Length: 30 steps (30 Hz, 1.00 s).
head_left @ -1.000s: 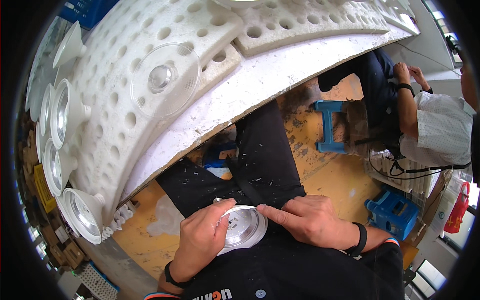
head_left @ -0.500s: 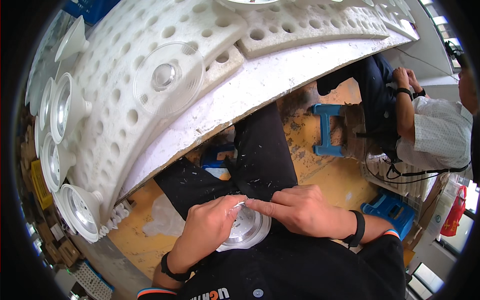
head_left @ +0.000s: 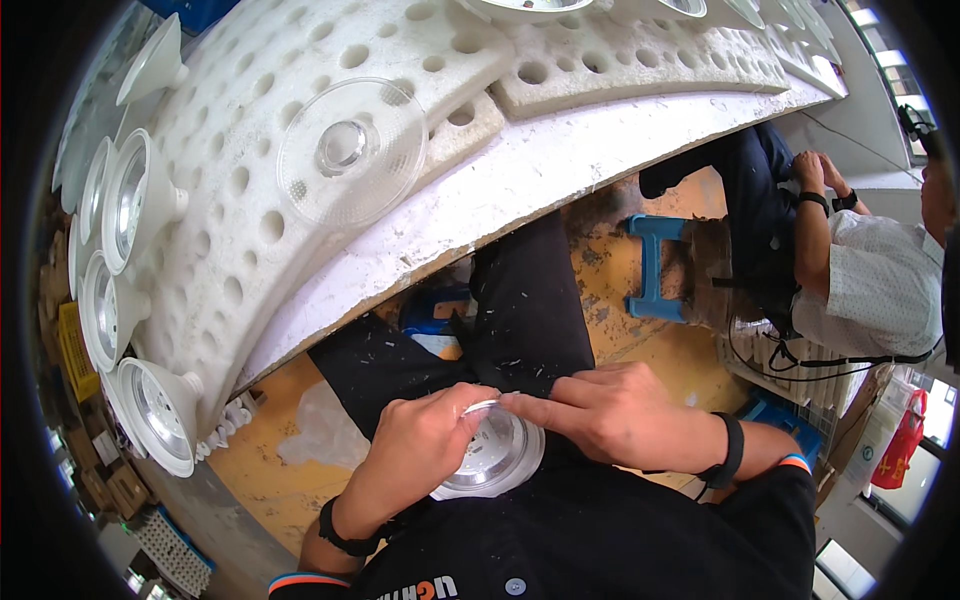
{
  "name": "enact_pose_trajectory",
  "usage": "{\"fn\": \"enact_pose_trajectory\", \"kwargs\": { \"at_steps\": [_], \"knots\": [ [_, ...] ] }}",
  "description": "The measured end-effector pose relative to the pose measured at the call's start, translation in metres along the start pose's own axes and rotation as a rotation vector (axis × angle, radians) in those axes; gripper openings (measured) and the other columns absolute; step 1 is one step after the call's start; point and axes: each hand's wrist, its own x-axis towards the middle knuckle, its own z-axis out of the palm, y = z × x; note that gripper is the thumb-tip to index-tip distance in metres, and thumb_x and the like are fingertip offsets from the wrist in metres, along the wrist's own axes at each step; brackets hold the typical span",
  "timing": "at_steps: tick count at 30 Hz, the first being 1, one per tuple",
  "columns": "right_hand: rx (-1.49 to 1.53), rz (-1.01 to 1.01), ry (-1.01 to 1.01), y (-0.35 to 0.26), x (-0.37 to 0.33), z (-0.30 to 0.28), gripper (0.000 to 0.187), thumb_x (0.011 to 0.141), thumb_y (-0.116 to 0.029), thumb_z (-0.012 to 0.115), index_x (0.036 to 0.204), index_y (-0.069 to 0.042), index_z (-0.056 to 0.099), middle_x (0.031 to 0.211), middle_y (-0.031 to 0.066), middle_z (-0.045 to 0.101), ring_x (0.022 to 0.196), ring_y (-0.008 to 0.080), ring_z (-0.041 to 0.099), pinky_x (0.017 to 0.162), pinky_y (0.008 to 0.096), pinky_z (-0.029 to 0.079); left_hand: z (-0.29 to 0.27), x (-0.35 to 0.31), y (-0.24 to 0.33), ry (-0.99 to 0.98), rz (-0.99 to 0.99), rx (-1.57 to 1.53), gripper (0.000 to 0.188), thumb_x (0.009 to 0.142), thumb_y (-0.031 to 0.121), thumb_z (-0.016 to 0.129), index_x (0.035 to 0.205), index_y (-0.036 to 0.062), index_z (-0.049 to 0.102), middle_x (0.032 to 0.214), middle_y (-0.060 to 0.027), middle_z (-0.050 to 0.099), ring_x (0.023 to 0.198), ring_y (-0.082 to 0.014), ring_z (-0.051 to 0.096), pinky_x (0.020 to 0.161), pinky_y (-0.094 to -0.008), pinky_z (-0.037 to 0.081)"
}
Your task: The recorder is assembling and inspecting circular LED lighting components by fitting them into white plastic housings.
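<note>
A round white lamp housing with a silvery inside rests in my lap against my dark shirt, its open face up. My left hand is closed on the far left of its rim, thumb and fingers pinching the edge. From the right, my right hand reaches over with its index finger stretched to the same spot, the other fingers curled. The two hands' fingertips meet at the rim, where a thin pale edge shows between them. My right thumb is hidden.
A white foam board with holes covers the table ahead. On it lie a clear lens cover and, at the left, several white lamp housings. A person sits at the right near a blue stool.
The view has shifted slightly, so the table and boards sit a little further right. Both hands stay at the lamp's rim, with the fingers moving only slightly.
</note>
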Motion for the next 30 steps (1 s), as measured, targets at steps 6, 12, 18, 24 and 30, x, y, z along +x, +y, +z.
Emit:
{"fn": "enact_pose_trajectory", "kwargs": {
  "at_steps": [6,12,18,24,30],
  "knots": [
    [-0.035,0.090,-0.047,-0.015,0.008,0.000,0.044,0.075,-0.010,0.060,0.119,-0.009,0.063,0.069,0.0031,0.052,0.062,0.0181,0.063,0.051,0.0312,0.049,0.000,0.004,0.002,-0.036,-0.049,0.031,0.020,0.085,0.002,0.061,0.103,0.0007,0.068,0.090,-0.0174,0.070,0.081,-0.0305,0.071,0.071,-0.0350,0.055],
    [-0.063,0.115,-0.068,-0.010,-0.001,0.001,0.046,0.076,-0.010,0.060,0.122,-0.008,0.059,0.070,0.0033,0.054,0.062,0.0184,0.063,0.050,0.0320,0.049,-0.001,0.006,-0.006,-0.019,-0.078,-0.001,0.018,0.084,0.001,0.061,0.101,0.0005,0.068,0.085,-0.0172,0.070,0.078,-0.0303,0.071,0.070,-0.0338,0.055],
    [-0.077,0.119,-0.032,-0.013,0.014,0.010,0.046,0.076,-0.008,0.061,0.122,-0.009,0.060,0.069,0.0037,0.054,0.061,0.0191,0.063,0.050,0.0316,0.049,0.001,0.013,-0.006,-0.069,-0.116,0.013,0.017,0.085,0.003,0.062,0.101,0.0016,0.068,0.082,-0.0167,0.070,0.076,-0.0284,0.071,0.068,-0.0327,0.054],
    [-0.085,0.177,-0.070,-0.001,0.001,0.007,0.046,0.075,-0.009,0.062,0.121,-0.010,0.062,0.069,0.0035,0.054,0.062,0.0194,0.063,0.050,0.0320,0.049,-0.005,0.015,-0.008,-0.061,-0.221,-0.117,0.018,0.084,0.003,0.062,0.100,0.0009,0.068,0.081,-0.0171,0.069,0.073,-0.0282,0.070,0.066,-0.0326,0.053],
    [-0.043,0.096,0.067,0.000,0.029,0.032,0.048,0.072,-0.006,0.064,0.120,-0.012,0.063,0.066,0.0030,0.052,0.060,0.0194,0.062,0.047,0.0324,0.048,-0.005,0.023,-0.017,-0.083,-0.253,-0.025,0.020,0.083,0.005,0.064,0.102,0.0011,0.068,0.084,-0.0149,0.071,0.077,-0.0220,0.071,0.069,-0.0317,0.053]
  ]
}}
